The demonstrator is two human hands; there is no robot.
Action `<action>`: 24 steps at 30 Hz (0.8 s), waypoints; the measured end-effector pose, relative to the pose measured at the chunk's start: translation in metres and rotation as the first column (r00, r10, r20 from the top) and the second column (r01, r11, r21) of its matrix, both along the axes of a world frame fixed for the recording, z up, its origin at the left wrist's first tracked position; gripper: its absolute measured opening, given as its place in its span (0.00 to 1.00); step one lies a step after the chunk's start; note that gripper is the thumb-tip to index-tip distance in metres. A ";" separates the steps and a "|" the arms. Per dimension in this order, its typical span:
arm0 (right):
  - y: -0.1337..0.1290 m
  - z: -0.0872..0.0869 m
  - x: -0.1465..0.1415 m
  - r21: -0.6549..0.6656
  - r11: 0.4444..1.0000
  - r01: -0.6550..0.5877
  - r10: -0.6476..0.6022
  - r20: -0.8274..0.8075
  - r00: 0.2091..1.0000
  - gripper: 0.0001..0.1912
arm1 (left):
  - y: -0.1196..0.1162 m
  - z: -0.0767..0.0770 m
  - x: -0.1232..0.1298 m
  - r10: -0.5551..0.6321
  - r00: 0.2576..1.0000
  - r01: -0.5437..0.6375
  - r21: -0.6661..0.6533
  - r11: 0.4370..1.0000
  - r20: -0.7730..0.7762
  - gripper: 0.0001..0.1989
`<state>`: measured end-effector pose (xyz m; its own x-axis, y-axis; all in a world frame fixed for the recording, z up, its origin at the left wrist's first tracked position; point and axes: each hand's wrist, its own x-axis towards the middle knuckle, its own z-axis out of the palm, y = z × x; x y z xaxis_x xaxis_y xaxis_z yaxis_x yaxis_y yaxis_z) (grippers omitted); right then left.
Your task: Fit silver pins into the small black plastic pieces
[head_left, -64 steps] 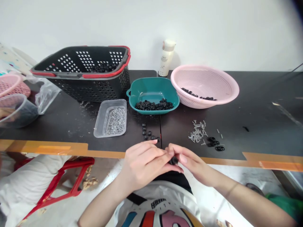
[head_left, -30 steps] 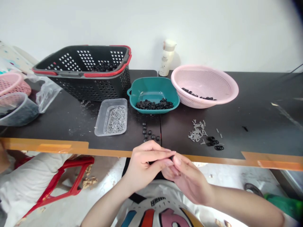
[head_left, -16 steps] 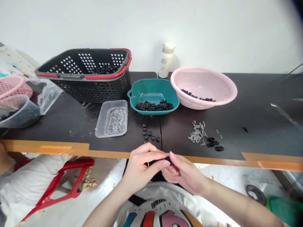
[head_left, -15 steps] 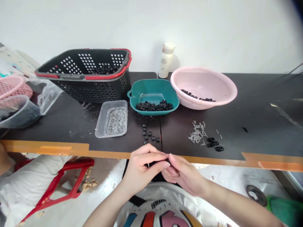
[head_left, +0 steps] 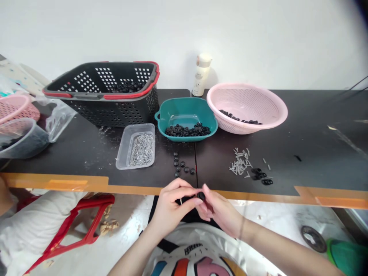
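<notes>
Parted a little from the tight clasp of a moment earlier, two bare hands now bring a small black rubber ring into view at their fingertips, just past the orange-taped front edge of a dark worktop surface. The right hand has a nearly closed grip, pinching the ring between thumb and forefinger. The left hand is curled almost shut beside it, its grip around a thin pale pin whose tip pokes out under the fingers. Nearest the hands, a loose cluster of black rings lies on the surface by its front edge, at centre. Behind that stands a teal plastic dish heaped with more rings, between a clear plastic tray packed with metal pins and a pink mesh colander holding a few rings. A small scatter of pins and rings lies toward the right of the surface, and a black perforated basket with a red rim sits along the back edge at left, with rings inside.
</notes>
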<state>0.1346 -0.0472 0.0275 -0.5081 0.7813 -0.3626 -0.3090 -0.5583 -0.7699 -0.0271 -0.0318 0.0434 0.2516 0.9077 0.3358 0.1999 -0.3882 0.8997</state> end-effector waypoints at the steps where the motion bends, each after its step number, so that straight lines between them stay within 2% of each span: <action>1: 0.001 0.001 0.000 -0.002 1.000 -0.017 0.017 -0.023 1.000 0.32 | 0.000 0.002 0.000 0.008 1.000 -0.009 0.024 1.000 0.003 0.07; 5: 0.004 0.006 0.001 0.065 0.995 -0.073 0.078 -0.089 0.993 0.28 | -0.001 0.012 0.000 0.028 1.000 -0.028 0.066 0.997 -0.009 0.06; 8: 0.001 0.007 -0.002 0.148 0.988 -0.040 0.048 -0.051 0.998 0.25 | -0.001 0.016 0.000 0.022 0.999 -0.020 0.074 0.997 -0.027 0.06; 12: -0.004 0.000 -0.005 0.200 0.979 0.032 -0.043 0.054 0.998 0.24 | 0.000 0.010 -0.001 0.024 0.996 -0.016 0.085 0.996 -0.085 0.10; 14: -0.004 -0.002 -0.002 0.218 0.976 -0.015 -0.012 0.121 0.993 0.25 | -0.001 0.003 -0.001 0.029 0.996 -0.022 0.082 0.996 -0.084 0.11; 18: 0.003 0.004 0.008 0.222 0.953 -0.205 0.165 0.187 0.969 0.27 | -0.005 -0.005 -0.002 0.026 0.997 -0.018 0.112 0.994 -0.075 0.10; 20: 0.004 0.006 0.010 0.214 0.953 -0.214 0.176 0.182 0.967 0.27 | -0.006 -0.006 -0.002 0.025 0.996 -0.011 0.157 0.988 -0.088 0.09; 24: -0.002 0.001 0.007 0.251 0.956 -0.151 0.100 0.205 0.974 0.26 | -0.005 -0.003 -0.002 0.010 0.995 0.008 0.176 0.984 -0.103 0.11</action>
<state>0.1412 -0.0494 0.0287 -0.5506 0.7962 -0.2509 -0.0848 -0.3523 -0.9320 -0.0287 -0.0368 0.0406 0.2924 0.8370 0.4626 0.2880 -0.5383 0.7920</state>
